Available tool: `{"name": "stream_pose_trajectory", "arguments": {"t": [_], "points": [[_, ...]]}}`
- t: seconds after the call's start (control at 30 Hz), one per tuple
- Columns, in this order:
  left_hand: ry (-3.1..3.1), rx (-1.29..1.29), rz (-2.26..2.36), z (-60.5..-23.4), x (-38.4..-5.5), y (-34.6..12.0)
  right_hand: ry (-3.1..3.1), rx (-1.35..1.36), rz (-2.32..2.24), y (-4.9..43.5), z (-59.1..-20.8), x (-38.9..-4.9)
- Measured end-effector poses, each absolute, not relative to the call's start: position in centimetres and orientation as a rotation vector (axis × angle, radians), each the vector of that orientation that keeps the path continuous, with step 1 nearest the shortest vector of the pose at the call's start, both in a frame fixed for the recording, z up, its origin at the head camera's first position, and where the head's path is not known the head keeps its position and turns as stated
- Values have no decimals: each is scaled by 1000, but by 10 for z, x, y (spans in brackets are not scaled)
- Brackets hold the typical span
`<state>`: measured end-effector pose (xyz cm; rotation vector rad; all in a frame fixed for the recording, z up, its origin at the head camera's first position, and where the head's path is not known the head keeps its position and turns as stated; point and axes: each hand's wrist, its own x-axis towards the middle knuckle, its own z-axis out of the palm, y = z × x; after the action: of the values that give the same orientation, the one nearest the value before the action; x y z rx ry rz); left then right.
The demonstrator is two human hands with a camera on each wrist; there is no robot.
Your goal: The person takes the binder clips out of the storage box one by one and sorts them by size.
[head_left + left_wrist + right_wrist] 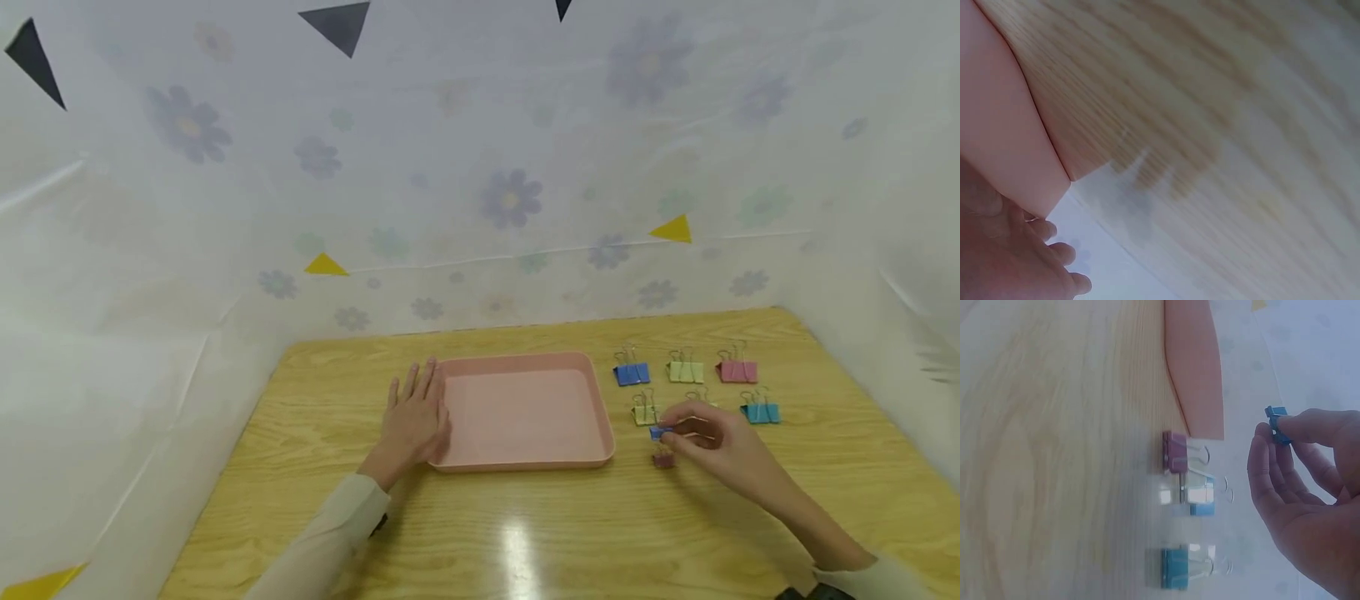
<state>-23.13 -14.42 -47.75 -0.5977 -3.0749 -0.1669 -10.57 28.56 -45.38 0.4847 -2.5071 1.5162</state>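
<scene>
My right hand pinches a small blue binder clip between thumb and fingertips. In the right wrist view that clip is held up off the table. Just below it in the head view lies a small dark red binder clip. A yellow-green binder clip sits right above the held one, and another yellow-green clip is partly hidden behind my right hand. My left hand rests with straight fingers along the left wall of a pink rectangular tray, which has nothing in it.
Farther back right stand a larger blue clip, a pale green clip and a pink clip. A teal clip is right of my right hand. A white flowered sheet borders the wooden table.
</scene>
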Motion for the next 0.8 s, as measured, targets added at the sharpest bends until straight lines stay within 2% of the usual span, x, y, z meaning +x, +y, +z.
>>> {"name": "stream_pose_trajectory", "arguments": {"t": [0.57,0.8], "points": [[-3048,-594,-188,-472,-235,-152,-2596,244,1404,338,-454,-89],[-3076,-588,-152,-479,-232,-153,-2651,224,1342,365,-461,-84]]}}
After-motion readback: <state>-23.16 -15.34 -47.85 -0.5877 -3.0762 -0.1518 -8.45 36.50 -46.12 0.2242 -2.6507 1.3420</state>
